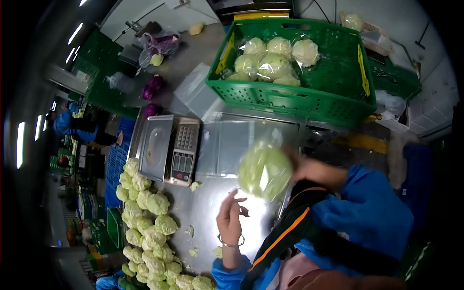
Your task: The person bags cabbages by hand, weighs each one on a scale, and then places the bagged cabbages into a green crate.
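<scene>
A pale green cabbage [265, 170] in a clear plastic bag is held up above the metal table, its outline smeared by motion. My right hand [298, 166] grips it from the right side; most of those fingers are hidden or blurred. Below and left of the cabbage, my left hand [230, 218] is raised with loosely bent, parted fingers and nothing in them. It does not touch the cabbage. Flat clear plastic bags [224, 147] lie on the table behind the cabbage.
A green crate [290, 96] with several wrapped cabbages stands at the back. A weighing scale [183, 152] sits left of the bags. Many bare cabbages [154, 237] are piled along the left table edge. Purple cabbages [153, 82] lie farther back. A person in blue [72, 123] stands far left.
</scene>
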`<state>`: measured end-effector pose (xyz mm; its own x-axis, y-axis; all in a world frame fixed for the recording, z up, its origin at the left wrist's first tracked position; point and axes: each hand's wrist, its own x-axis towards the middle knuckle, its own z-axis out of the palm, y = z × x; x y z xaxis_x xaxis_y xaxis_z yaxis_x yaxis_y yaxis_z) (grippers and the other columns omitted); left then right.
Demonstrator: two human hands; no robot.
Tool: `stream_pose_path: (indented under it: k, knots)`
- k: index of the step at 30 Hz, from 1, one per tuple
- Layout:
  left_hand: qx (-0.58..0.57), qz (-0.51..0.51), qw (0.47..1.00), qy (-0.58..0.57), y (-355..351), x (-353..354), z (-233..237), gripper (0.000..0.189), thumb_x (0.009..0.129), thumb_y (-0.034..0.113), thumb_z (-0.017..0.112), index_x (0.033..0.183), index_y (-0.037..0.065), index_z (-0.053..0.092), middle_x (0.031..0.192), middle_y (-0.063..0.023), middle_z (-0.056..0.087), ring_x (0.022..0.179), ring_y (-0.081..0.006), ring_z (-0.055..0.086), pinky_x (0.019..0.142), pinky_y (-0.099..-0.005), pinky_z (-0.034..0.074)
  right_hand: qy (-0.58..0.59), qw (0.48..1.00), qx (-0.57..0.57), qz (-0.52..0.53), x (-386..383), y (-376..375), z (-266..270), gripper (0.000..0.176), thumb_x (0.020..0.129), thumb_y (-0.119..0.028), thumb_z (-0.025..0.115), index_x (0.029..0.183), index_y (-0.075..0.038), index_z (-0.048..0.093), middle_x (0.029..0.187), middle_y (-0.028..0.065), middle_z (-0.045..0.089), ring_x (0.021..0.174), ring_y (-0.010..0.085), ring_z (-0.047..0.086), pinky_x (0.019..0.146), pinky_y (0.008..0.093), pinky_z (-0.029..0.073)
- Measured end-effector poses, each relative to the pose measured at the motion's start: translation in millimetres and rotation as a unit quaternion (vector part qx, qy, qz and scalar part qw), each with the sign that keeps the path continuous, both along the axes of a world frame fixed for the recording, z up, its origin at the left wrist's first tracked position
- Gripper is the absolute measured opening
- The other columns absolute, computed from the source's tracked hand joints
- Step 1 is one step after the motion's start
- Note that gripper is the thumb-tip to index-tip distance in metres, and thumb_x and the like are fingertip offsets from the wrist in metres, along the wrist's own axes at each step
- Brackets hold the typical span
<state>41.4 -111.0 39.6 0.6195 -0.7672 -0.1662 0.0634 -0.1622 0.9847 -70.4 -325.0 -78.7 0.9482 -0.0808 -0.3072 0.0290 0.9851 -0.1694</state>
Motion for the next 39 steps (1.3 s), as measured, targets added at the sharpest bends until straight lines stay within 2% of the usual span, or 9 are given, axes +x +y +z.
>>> stream_pose_path:
  k: [5,15,21,25,30,33,34,36,39]
  knots:
    - [-0.023,-0.032,0.895,-0.444,-90,43,-55,0.023,0.081,-0.002,0.051,0.103,-0.001,0.057,0.090,-0.0149,0.060,0.077,-0.0254,0.060,0.065,-0.0300,0.049,-0.111,0.975,-0.078,-0.178,-37,-200,97,0.058,0.083,-0.047,0.044,0.126,-0.008,0.042,0.129,0.0148,0.043,0.116,0.0311,0.043,0.100,0.0525,0.029]
    - [0.228,0.055,0.897,-0.374,-86,105,-258,0.023,0.075,0.018,0.067,0.092,0.004,0.062,0.084,-0.0136,0.060,0.081,-0.0252,0.055,0.073,-0.0347,0.044,0.360,0.902,-0.238,-0.015,-59,-360,-19,0.078,0.071,-0.074,0.042,0.117,-0.012,0.049,0.114,0.0153,0.053,0.097,0.0269,0.053,0.080,0.0412,0.044]
    - [0.134,0.223,0.966,0.009,-76,119,-222,0.013,0.081,0.011,0.061,0.089,0.001,0.062,0.076,-0.0113,0.063,0.068,-0.0184,0.060,0.062,-0.0252,0.047,0.561,0.380,-0.630,0.380,-21,-353,63,0.077,0.080,-0.068,0.031,0.107,0.001,0.050,0.100,0.0235,0.059,0.086,0.0211,0.062,0.064,0.0296,0.050]
    - [0.092,0.141,0.921,-0.350,-67,98,-216,0.009,0.080,0.009,0.061,0.086,0.001,0.060,0.081,-0.0106,0.061,0.076,-0.0266,0.059,0.069,-0.0328,0.045,0.437,0.760,-0.438,0.201,14,-295,32,0.069,0.084,-0.059,0.037,0.122,-0.002,0.046,0.116,0.0158,0.053,0.098,0.0173,0.055,0.073,0.0337,0.047]
    - [0.085,0.090,0.847,-0.516,-22,47,-150,0.016,0.069,-0.003,0.063,0.080,0.008,0.058,0.083,-0.0049,0.063,0.072,-0.0223,0.056,0.067,-0.0319,0.041,0.177,0.850,-0.495,0.046,55,-274,94,0.067,0.086,-0.055,0.039,0.130,-0.005,0.038,0.123,0.0169,0.047,0.112,0.0230,0.044,0.090,0.0329,0.039]
    - [0.144,-0.046,0.850,-0.505,33,16,-197,0.010,0.071,0.007,0.060,0.080,0.009,0.058,0.074,-0.0057,0.058,0.067,-0.0237,0.054,0.060,-0.0353,0.040,0.193,0.515,-0.813,0.191,51,-297,54,0.066,0.085,-0.042,0.050,0.137,-0.009,0.025,0.136,0.0184,0.032,0.124,0.0293,0.032,0.100,0.0399,0.030]
    - [0.159,-0.039,0.856,-0.491,45,4,-202,0.010,0.073,0.009,0.058,0.083,0.010,0.058,0.074,-0.0052,0.056,0.066,-0.0232,0.052,0.061,-0.0355,0.039,0.256,0.248,-0.888,0.290,42,-309,6,0.067,0.085,-0.036,0.051,0.139,-0.010,0.019,0.141,0.0185,0.023,0.129,0.0321,0.022,0.105,0.0427,0.021]
    - [0.235,-0.083,0.859,-0.447,62,-20,-206,0.010,0.075,0.013,0.057,0.084,0.011,0.058,0.076,-0.0045,0.055,0.071,-0.0223,0.053,0.064,-0.0349,0.039,0.082,0.174,-0.972,0.138,37,-337,-68,0.056,0.079,-0.033,0.054,0.126,-0.006,0.040,0.122,0.0226,0.042,0.113,0.0373,0.039,0.097,0.0474,0.028]
    - [0.241,-0.115,0.895,-0.356,73,-36,-190,0.023,0.082,0.026,0.053,0.098,0.009,0.056,0.093,-0.0085,0.055,0.087,-0.0236,0.053,0.075,-0.0344,0.041,0.123,0.363,-0.901,0.202,74,-287,8,0.035,0.083,-0.024,0.047,0.111,-0.003,0.051,0.101,0.0171,0.055,0.094,0.0305,0.052,0.083,0.0418,0.039]
